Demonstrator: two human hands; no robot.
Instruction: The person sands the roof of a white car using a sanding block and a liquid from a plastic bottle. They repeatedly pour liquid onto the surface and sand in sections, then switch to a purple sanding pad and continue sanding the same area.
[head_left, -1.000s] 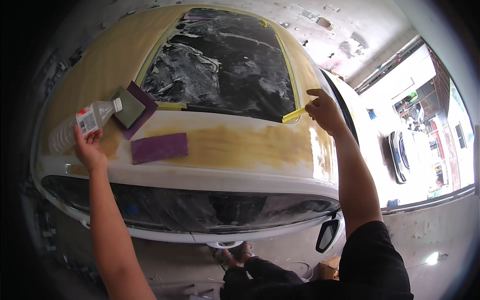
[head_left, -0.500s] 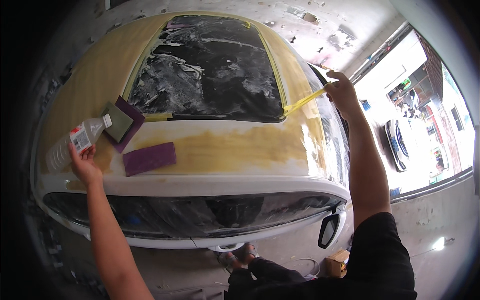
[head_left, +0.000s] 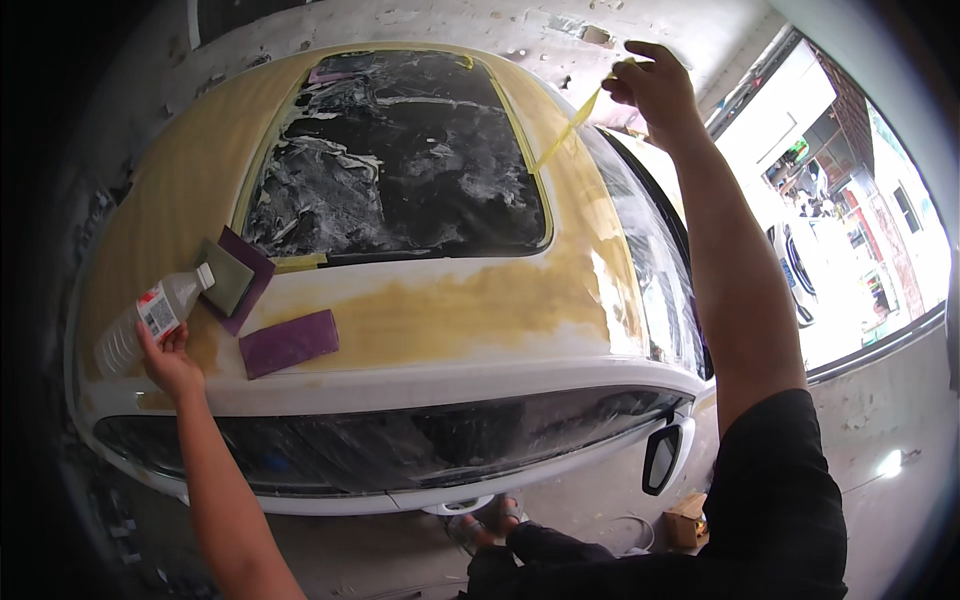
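In my left hand [head_left: 172, 362] is a clear plastic bottle [head_left: 180, 292] with a white cap and a red and white label, lying tilted over the left of the car roof [head_left: 480, 295]. Beyond the roof's right side, my raised right hand [head_left: 655, 92] pinches a strip of yellow masking tape [head_left: 568, 135]. The strip stretches taut down to the right edge of the dark, white-smeared sunroof glass [head_left: 410, 160], where it still sticks. Beside the bottle's cap lie a grey-green pad [head_left: 228, 280] and a purple sandpaper sheet [head_left: 258, 270]. A folded purple sandpaper piece [head_left: 290, 343] rests nearer me.
Yellowish sanded patches cover the white roof. Below it run the side windows [head_left: 400, 440] and a door mirror [head_left: 662, 458]. A cardboard box [head_left: 686, 520] stands on the floor at the lower right. Through a bright doorway at right, another car [head_left: 790, 270] shows.
My right hand has moved up and away, peeling the tape from the sunroof's near right corner along its right edge. The left hand keeps its hold on the bottle.
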